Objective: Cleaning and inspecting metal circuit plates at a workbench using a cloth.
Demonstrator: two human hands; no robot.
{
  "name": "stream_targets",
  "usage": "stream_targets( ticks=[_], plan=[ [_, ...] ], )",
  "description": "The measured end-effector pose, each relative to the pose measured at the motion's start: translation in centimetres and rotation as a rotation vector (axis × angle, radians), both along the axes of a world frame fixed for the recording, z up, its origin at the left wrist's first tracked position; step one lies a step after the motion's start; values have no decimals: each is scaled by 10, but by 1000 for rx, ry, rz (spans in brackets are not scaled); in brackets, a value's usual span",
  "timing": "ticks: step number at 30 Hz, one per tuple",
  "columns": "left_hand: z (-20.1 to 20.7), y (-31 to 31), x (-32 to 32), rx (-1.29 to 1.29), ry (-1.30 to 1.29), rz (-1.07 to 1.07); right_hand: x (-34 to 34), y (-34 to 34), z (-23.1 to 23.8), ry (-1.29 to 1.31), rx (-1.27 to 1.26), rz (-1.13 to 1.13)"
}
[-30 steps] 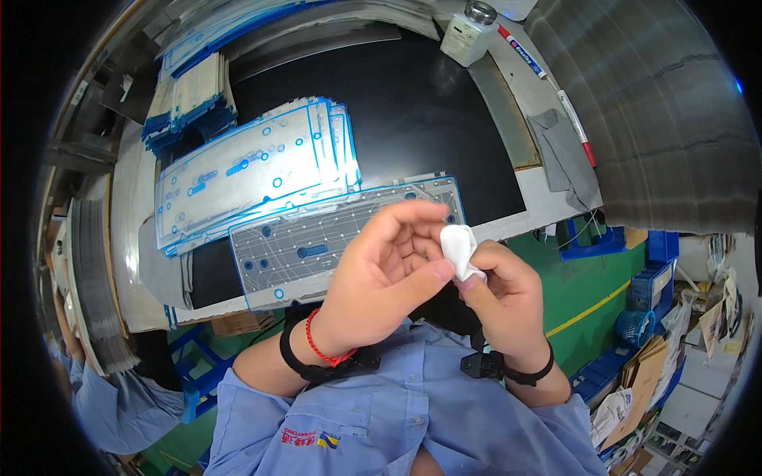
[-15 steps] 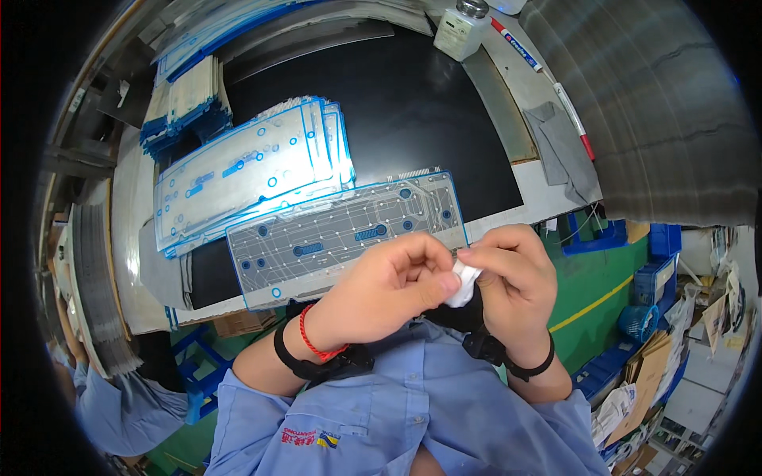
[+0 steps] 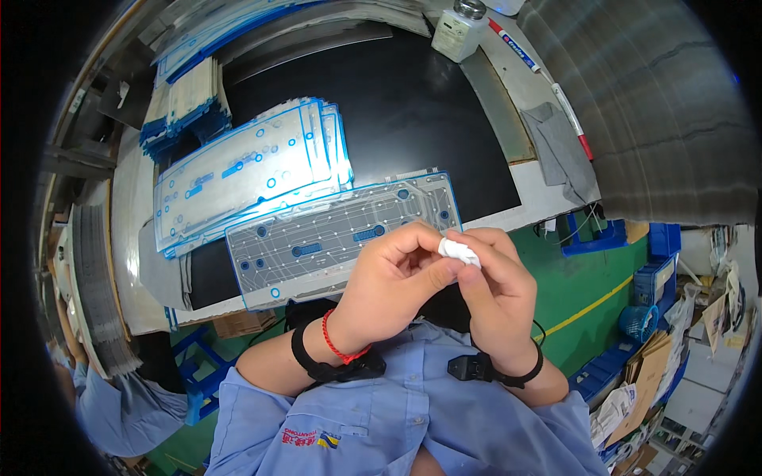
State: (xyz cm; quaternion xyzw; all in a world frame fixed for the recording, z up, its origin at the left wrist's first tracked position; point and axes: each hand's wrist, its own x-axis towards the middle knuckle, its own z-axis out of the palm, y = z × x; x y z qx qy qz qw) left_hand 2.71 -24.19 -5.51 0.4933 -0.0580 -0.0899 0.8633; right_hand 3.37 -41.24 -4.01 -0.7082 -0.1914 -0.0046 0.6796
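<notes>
Between the fingertips of both hands is a small crumpled white wad [image 3: 458,252]; tissue or soft cloth, I cannot tell which. My left hand [image 3: 393,274] pinches its left end with thumb and index finger. From the other side, my right hand [image 3: 504,289] closes its thumb and fingers on it. Just beyond, a transparent printed-circuit film sheet [image 3: 337,234] with blue edges lies at the table's front edge, partly covered by my left hand. Behind it to the left rests an overlapping stack of similar blue-edged sheets [image 3: 238,170].
Thicker bundles of sheets [image 3: 186,103] stand at the back left. At the back right are a white bottle with a metal cap [image 3: 459,32], two markers [image 3: 514,46] and a grey cloth [image 3: 556,147]. Another person's blue sleeve [image 3: 131,408] shows at lower left.
The hands have drawn closer together, and the white wad has risen slightly and been turned between the fingers. The right hand has shifted a little left. The sheets stay put.
</notes>
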Motion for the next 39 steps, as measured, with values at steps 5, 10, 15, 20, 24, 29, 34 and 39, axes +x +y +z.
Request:
stream_targets(
  ticks=[5, 10, 15, 20, 24, 29, 34, 39],
  plan=[
    [14, 14, 2, -97, 67, 26, 0, -3, 10, -243, -335, -189],
    [19, 17, 2, 41, 37, 3, 5, 3, 6, -531, -455, -138],
    [15, 20, 3, -146, 78, -43, 7, 5, 0, -348, -176, -56],
    [11, 15, 1, -128, 49, 2, 9, 7, -5, -368, -188, -97],
    [23, 21, -4, -134, 105, 100, 24, -2, 12, -419, -288, -127],
    [16, 43, -20, -5, -97, 141, 105, -13, 70, -507, -238, -379],
    [17, 62, -35, 118, -120, 108, 242, 4, 76, -835, -533, -349],
    [15, 84, -49, 247, -156, 123, 314, 10, 53, -917, -712, -346]
  ],
)
